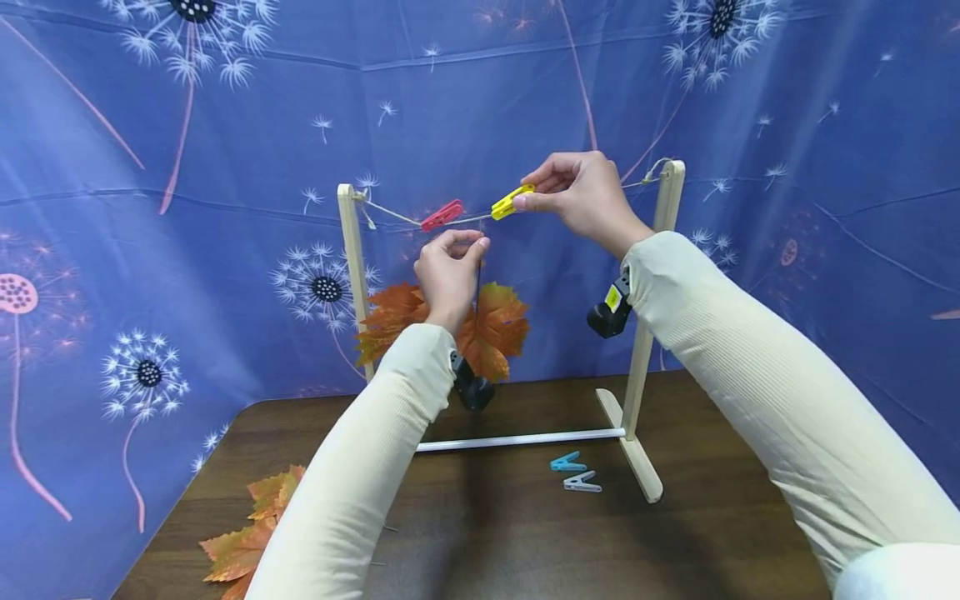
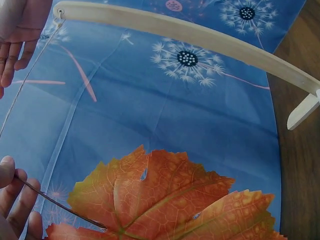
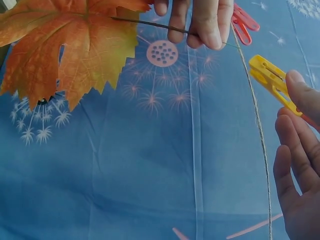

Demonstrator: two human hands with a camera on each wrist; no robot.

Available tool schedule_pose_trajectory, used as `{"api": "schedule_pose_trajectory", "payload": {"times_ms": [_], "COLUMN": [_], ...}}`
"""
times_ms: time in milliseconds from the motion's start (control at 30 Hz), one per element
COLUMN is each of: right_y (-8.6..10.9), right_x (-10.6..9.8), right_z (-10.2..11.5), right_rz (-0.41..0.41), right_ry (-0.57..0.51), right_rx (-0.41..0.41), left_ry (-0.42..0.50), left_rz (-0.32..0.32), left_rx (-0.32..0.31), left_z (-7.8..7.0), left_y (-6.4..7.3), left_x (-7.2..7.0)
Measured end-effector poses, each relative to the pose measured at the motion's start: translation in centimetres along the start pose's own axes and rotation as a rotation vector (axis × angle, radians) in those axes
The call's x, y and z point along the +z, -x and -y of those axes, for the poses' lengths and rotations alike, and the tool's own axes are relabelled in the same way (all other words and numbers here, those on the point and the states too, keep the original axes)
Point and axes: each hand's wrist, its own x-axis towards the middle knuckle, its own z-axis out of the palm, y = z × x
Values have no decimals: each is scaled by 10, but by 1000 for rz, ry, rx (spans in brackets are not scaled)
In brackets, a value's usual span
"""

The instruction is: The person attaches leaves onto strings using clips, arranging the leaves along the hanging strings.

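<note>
Clothespins point(image 1: 513, 202): 4 | right hand point(image 1: 592, 198): 1 | cord point(image 3: 263, 157): 1 | table point(image 1: 525, 542): 2

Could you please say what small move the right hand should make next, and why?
Probably bring the yellow clothespin over the stem and string: the right hand pinches it near the string, and the left hand holds the stem close by.
</note>
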Motion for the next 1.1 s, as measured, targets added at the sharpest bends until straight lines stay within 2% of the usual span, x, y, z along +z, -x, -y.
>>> {"api": "schedule_pose_trajectory", "payload": {"times_ms": [333, 800, 1100], "right_y": [-8, -14, -15], "right_x": [-1, 9, 11], "right_z": [2, 3, 4], "right_rz": [28, 64, 88], "right_ry": [29, 50, 112], "right_rx": [38, 23, 31], "left_ry": [8, -9, -11], "left_rz": [7, 12, 15], "left_rx": [-6, -7, -14], "left_z": [-2, -2, 0], "left_y": [-5, -5, -7], "left_x": [5, 7, 8]}}
